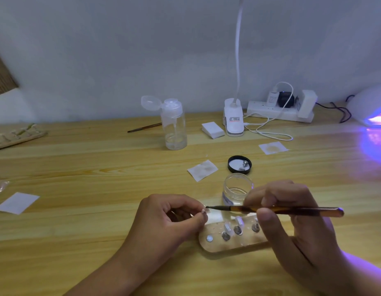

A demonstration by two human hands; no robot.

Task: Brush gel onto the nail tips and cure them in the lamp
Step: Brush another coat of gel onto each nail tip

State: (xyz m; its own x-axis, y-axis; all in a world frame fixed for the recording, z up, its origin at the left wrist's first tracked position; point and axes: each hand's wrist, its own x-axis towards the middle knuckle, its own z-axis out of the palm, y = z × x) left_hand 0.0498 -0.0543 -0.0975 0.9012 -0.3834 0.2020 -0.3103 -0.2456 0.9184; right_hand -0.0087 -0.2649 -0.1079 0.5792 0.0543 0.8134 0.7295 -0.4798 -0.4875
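Note:
My left hand (pixel 170 218) pinches a small clear nail tip (pixel 206 210) between thumb and fingertips. My right hand (pixel 292 214) grips an amber-handled gel brush (pixel 277 210) held level, its dark bristle end touching the tip. Below the hands lies an oval wooden holder (pixel 217 246) with metal studs, some carrying clear nail tips (pixel 238 221). An open clear gel jar (pixel 236 191) stands just behind the brush. The white curing lamp (pixel 371 103) glows purple at the far right edge.
The jar's black lid (pixel 239 164) lies behind it. White wipes (pixel 202 170) (pixel 273 147) (pixel 17 202) lie about the wooden table. A pump bottle (pixel 174 124), a second brush (pixel 144 127), a pad stack (pixel 212 130), a clip lamp (pixel 234 118) and a power strip (pixel 279 111) stand at the back.

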